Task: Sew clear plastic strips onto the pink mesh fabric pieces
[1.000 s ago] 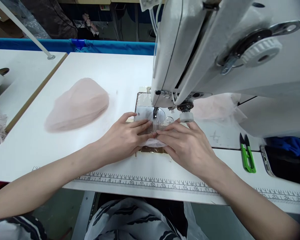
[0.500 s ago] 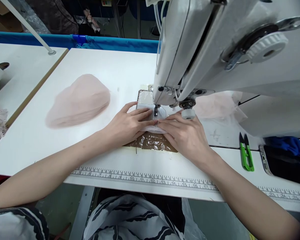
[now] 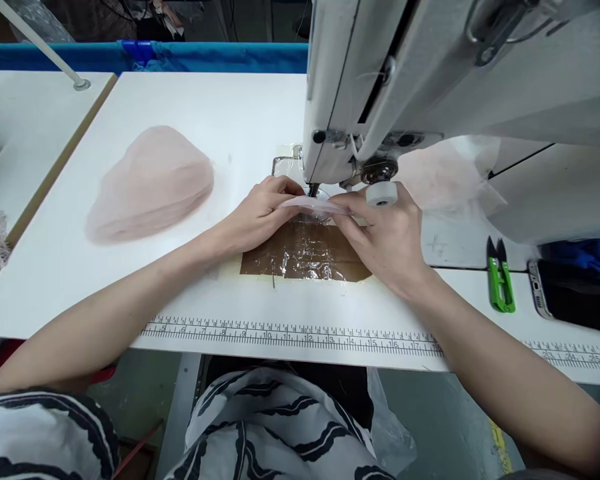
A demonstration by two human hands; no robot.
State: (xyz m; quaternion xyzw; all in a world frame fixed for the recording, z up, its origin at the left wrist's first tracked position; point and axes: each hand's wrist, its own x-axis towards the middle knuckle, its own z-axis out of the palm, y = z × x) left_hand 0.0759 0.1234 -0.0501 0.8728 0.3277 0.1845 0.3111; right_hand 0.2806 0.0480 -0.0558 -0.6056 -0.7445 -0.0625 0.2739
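Note:
A small piece of pale pink sheer fabric is stretched between my two hands, just in front of the presser foot of a white sewing machine. My left hand pinches its left end between thumb and fingers. At the other end my right hand grips the fabric, partly behind the machine's white knob. The fabric's near edge looks lifted off the bed. Whether the needle is in the cloth is hidden.
A pile of pink sheer fabric lies to the left, with more pink fabric under the machine arm. Green thread snips and a phone rest at right. Brown tape covers the table before the machine; a printed ruler runs along the front edge.
Both hands have gone from lying flatter on the fabric to pinching its ends and raising its near edge. The camera view has shifted somewhat.

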